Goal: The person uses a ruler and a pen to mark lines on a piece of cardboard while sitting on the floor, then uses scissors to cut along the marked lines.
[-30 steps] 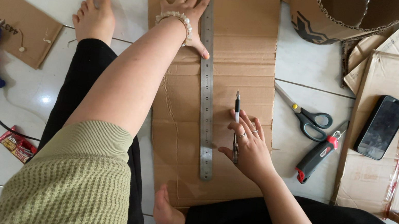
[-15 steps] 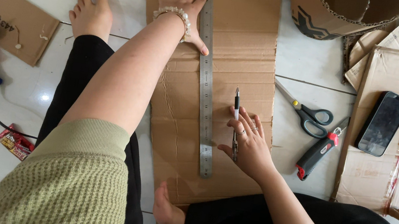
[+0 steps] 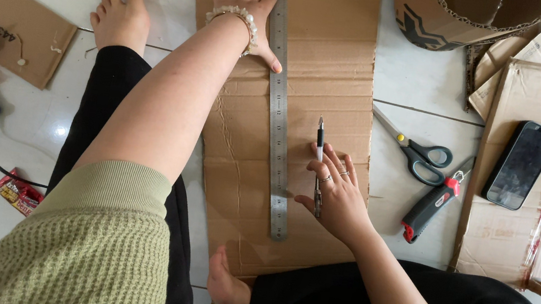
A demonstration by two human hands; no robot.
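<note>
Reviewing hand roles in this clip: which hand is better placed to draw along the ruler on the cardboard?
Right. The right hand holds the pen just beside the metal ruler on the cardboard sheet. The left hand lies spread against the ruler's far end, apparently bracing it.

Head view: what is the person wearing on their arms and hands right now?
The left hand has a beaded bracelet of pale, pearl-like beads at the wrist. The left arm has a ribbed olive-green knit sleeve pushed up toward the elbow, leaving the forearm bare. The right hand wears thin rings on two fingers; its forearm is bare, with no sleeve visible.
</note>
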